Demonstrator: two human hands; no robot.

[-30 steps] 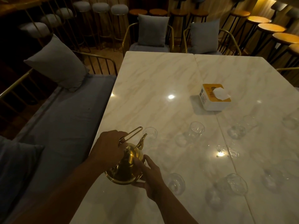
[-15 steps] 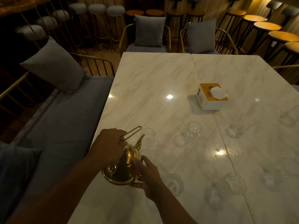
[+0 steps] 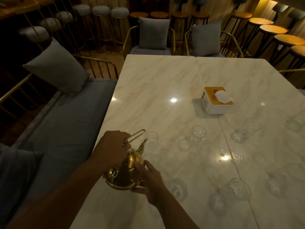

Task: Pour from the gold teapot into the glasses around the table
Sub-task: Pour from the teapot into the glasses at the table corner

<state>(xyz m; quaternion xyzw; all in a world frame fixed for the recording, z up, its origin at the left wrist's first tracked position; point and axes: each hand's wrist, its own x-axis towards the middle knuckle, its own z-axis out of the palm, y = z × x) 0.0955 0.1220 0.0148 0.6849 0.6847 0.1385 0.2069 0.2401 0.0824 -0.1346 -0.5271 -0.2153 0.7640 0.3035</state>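
The gold teapot hangs tilted over the near left part of the marble table. My left hand grips its wire handle from above. My right hand cups the pot's lower right side with thumb and fingers around it. The spout points up and away toward a clear glass just beyond its tip. Another glass stands further right, and one sits close to my right wrist. Whether liquid is flowing cannot be made out.
Several more clear glasses spread over the right half of the table. A white and orange tissue box stands mid-table. A grey cushioned bench runs along the left edge; chairs and bar stools line the far side.
The teapot has tipped further forward, its base lifting toward me and the spout staying near the glass. Both hands kept their hold.
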